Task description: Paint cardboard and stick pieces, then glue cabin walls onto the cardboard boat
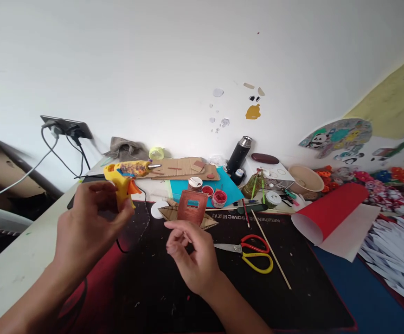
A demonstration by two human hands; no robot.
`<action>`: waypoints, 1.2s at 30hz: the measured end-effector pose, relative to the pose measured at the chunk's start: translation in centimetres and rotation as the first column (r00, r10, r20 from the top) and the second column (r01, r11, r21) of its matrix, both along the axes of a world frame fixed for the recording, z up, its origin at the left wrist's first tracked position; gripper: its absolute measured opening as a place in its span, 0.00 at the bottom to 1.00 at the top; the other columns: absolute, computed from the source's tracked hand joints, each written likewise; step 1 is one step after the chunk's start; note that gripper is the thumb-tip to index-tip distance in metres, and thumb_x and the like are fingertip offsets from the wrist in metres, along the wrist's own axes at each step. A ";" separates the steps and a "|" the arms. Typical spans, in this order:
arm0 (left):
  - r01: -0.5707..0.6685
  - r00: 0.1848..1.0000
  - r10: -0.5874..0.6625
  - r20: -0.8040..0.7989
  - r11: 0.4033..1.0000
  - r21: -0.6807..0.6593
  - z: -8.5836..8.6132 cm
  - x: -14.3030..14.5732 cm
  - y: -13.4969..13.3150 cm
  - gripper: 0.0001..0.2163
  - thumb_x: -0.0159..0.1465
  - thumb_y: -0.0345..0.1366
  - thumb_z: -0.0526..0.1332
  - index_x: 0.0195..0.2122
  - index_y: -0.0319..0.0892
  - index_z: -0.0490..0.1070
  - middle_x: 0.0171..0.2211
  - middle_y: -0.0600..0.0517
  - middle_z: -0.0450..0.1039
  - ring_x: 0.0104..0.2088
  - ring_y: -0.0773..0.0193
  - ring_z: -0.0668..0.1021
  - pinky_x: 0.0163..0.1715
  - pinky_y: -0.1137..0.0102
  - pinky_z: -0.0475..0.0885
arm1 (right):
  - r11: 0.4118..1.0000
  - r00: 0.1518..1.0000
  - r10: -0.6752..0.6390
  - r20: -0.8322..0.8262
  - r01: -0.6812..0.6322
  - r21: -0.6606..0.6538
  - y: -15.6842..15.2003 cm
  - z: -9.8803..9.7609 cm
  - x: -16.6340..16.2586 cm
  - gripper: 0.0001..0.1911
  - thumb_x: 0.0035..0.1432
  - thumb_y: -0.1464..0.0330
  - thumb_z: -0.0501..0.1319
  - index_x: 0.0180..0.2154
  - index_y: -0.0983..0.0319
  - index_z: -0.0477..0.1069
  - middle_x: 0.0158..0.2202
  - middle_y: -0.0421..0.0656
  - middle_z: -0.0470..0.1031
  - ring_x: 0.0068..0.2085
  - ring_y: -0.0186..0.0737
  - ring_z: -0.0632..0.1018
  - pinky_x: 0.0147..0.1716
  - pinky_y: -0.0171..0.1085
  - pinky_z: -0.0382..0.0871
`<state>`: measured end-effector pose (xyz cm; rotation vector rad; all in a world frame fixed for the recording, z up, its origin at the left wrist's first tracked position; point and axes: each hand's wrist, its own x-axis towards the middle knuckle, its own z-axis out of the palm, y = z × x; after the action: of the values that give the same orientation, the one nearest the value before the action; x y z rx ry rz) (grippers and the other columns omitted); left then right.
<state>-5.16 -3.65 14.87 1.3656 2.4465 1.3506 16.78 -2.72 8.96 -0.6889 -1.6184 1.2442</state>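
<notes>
My left hand [90,218] is closed around the handle of a yellow glue gun [127,176] with an orange trigger, its metal nozzle pointing right. My right hand [191,253] hovers over the black mat [174,287], fingers loosely curled and apart, holding nothing. Just beyond it stands a small brown-painted cardboard piece with a square window [192,207], resting on a cardboard triangle [172,213]. Red-and-yellow scissors [253,253] lie to the right of my right hand.
Paint pots [213,194] sit on teal paper [229,188]. Flat cardboard [184,168], a black flask [238,155], a thin wooden stick [271,250], a red paper roll [330,211] and a paper bowl [306,178] lie behind. Cables [52,153] hang at left.
</notes>
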 end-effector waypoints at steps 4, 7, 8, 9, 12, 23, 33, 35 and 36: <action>0.026 0.992 -0.018 -0.122 0.998 0.065 -0.5 1.3 0.0 0.19 0.56 0.53 0.66 0.43 0.51 0.67 0.36 0.52 0.86 0.36 0.49 0.89 0.34 0.63 0.75 | 0.999 0.999 0.002 -0.034 -0.003 -0.038 0.4 -0.2 -2.1 0.29 0.69 0.51 0.69 0.64 0.56 0.76 0.50 0.50 0.82 0.41 0.45 0.84 0.32 0.39 0.77; 0.071 0.950 -0.056 -0.306 0.997 0.039 -1.4 1.6 0.1 0.14 0.60 0.52 0.66 0.37 0.51 0.68 0.30 0.54 0.85 0.32 0.50 0.88 0.29 0.65 0.71 | 0.999 0.997 -0.002 -0.074 -0.002 -0.047 0.4 -0.2 -3.1 0.34 0.69 0.51 0.69 0.71 0.53 0.70 0.60 0.52 0.79 0.47 0.49 0.85 0.39 0.42 0.81; 0.107 0.927 -0.088 -0.365 0.994 0.030 -1.8 1.5 0.2 0.13 0.61 0.52 0.66 0.36 0.51 0.69 0.28 0.54 0.84 0.31 0.51 0.87 0.28 0.65 0.70 | 0.999 0.996 -0.003 -0.090 0.000 -0.040 0.3 -0.1 -3.3 0.36 0.69 0.50 0.70 0.72 0.52 0.68 0.63 0.52 0.77 0.50 0.50 0.84 0.41 0.43 0.82; 0.157 0.898 -0.130 -0.421 0.987 0.029 -2.2 1.4 0.2 0.12 0.63 0.51 0.66 0.35 0.50 0.69 0.27 0.54 0.84 0.29 0.53 0.87 0.27 0.66 0.69 | 0.999 0.995 -0.001 -0.102 -0.003 -0.034 0.3 0.1 -3.5 0.36 0.69 0.50 0.70 0.72 0.51 0.67 0.64 0.52 0.77 0.52 0.51 0.84 0.43 0.44 0.83; 0.382 0.775 -0.237 -0.585 0.914 0.136 -3.1 0.9 0.1 0.09 0.69 0.47 0.68 0.41 0.49 0.72 0.30 0.54 0.85 0.28 0.57 0.86 0.27 0.67 0.71 | 0.999 0.994 0.026 -0.109 -0.031 -0.041 0.1 1.2 -3.9 0.32 0.68 0.50 0.71 0.67 0.52 0.72 0.62 0.50 0.78 0.54 0.53 0.83 0.47 0.45 0.82; 0.685 0.530 -0.298 -0.794 0.703 0.194 -2.0 1.0 -1.0 0.12 0.74 0.30 0.58 0.53 0.53 0.73 0.36 0.51 0.86 0.30 0.55 0.86 0.29 0.62 0.80 | 0.980 0.982 0.050 -0.180 -0.083 -0.183 -0.1 2.8 -4.7 0.33 0.63 0.34 0.66 0.47 0.57 0.78 0.38 0.43 0.77 0.39 0.46 0.78 0.45 0.44 0.79; 0.728 0.619 -0.397 -0.677 0.614 0.306 -2.2 1.2 -2.0 0.28 0.69 0.25 0.64 0.67 0.57 0.74 0.35 0.48 0.85 0.29 0.51 0.85 0.26 0.60 0.83 | 0.971 0.985 0.088 -0.148 -0.118 -0.208 0.1 2.2 -4.2 0.31 0.66 0.43 0.70 0.60 0.56 0.81 0.50 0.49 0.85 0.49 0.54 0.86 0.50 0.49 0.82; 0.740 0.599 -0.389 -0.700 0.604 0.298 -2.8 0.7 -2.4 0.28 0.68 0.24 0.65 0.67 0.54 0.75 0.35 0.46 0.85 0.30 0.50 0.85 0.28 0.60 0.84 | 0.977 0.984 0.052 -0.171 -0.086 -0.195 0.0 2.0 -4.1 0.32 0.65 0.44 0.72 0.61 0.56 0.80 0.55 0.51 0.85 0.54 0.57 0.86 0.57 0.53 0.80; 0.744 0.588 -0.387 -0.711 0.604 0.286 -3.1 0.4 -2.7 0.27 0.67 0.23 0.66 0.65 0.53 0.76 0.35 0.45 0.86 0.31 0.50 0.85 0.29 0.60 0.84 | 0.979 0.981 0.024 -0.195 -0.062 -0.192 -0.1 1.9 -4.1 0.32 0.65 0.44 0.72 0.62 0.56 0.79 0.57 0.52 0.85 0.57 0.58 0.85 0.60 0.55 0.79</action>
<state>-4.75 -6.40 11.76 2.8102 1.4314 1.6609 12.68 -2.84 10.81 -0.6362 -1.3711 1.4708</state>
